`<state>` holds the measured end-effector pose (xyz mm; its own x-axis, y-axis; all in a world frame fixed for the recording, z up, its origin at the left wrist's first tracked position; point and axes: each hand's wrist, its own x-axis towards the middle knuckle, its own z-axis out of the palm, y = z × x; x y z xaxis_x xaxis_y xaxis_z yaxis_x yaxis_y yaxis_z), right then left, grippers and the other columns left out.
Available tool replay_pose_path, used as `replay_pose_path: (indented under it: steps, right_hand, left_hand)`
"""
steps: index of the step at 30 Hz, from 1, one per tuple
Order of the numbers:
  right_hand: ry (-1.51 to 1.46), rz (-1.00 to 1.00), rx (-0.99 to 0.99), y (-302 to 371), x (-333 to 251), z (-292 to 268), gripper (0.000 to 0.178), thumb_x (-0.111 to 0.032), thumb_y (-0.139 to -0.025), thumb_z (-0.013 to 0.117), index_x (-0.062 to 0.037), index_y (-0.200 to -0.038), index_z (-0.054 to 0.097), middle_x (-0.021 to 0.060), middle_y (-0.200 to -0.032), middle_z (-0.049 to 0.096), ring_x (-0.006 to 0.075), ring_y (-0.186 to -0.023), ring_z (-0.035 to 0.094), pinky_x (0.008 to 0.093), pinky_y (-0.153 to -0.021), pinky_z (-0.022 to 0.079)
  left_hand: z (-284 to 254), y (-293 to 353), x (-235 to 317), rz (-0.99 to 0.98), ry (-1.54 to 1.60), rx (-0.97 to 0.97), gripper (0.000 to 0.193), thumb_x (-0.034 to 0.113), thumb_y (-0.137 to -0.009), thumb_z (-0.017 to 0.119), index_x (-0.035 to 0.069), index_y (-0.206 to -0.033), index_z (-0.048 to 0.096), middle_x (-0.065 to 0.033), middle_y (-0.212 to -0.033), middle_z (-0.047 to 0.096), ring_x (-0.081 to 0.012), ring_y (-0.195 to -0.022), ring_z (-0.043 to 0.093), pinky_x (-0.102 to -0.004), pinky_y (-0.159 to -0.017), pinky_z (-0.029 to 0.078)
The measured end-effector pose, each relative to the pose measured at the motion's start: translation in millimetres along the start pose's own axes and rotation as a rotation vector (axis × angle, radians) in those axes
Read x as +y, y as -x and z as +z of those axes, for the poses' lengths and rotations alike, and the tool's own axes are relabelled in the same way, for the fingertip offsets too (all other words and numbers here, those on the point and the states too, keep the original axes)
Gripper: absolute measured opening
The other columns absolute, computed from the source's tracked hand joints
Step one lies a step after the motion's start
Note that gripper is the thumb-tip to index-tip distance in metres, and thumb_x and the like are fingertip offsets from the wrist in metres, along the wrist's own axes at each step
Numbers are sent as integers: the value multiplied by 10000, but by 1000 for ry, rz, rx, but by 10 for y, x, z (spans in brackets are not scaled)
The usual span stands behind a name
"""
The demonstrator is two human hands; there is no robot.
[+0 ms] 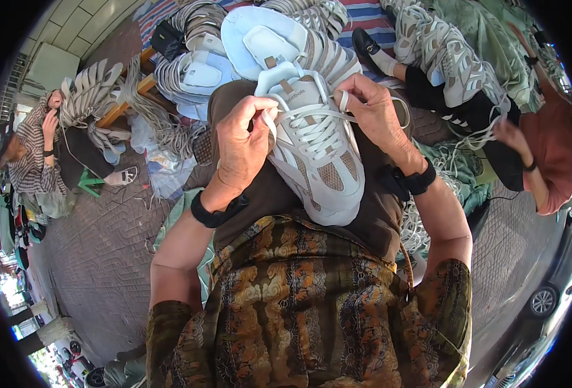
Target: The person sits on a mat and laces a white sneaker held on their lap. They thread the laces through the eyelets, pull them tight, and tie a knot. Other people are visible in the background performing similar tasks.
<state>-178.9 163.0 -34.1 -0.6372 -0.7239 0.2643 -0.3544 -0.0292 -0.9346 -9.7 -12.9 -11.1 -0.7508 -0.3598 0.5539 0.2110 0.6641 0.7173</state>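
A beige and grey sneaker upper (321,169) lies across my lap, its toe toward me and its tongue (301,94) pointing away. White lace (312,115) crosses the eyelet rows in several passes. My left hand (244,132) is closed at the left side of the collar, pinching one lace end between thumb and fingers. On the opposite side my right hand (371,107) pinches the other lace end, with a loop hanging beside the wrist. The lace stretches between both hands over the tongue.
Stacked shoe uppers (202,71) stand ahead, with more heaped uppers (438,55) at the far right. Loose white laces (422,226) lie by my right side. A person in a striped top (34,158) sits at left, another in a reddish top (553,145) at right.
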Motion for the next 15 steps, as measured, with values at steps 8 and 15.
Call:
replay_pose_path:
  steps: [8,15]
  right_hand:
    - [433,-258,30,-34,-161,43,96,-9,-825,581,-28,-917,604,123,-786,646,275,-730,612,346,-676,484]
    - [105,-25,-118,-63,-207,-11,102,70,-857,526,3,-908,582,-14,-771,577,54,-756,510,228,-696,444]
  left_hand:
    - [0,53,-32,112,-123,2,70,-7,-895,587,9,-961,604,-63,-772,625,-151,-674,587,-259,-641,470]
    - [-24,129,34,76,-99,-48,50,4,-887,585,7,-934,603,-92,-814,635,-178,-695,612,-272,-654,484]
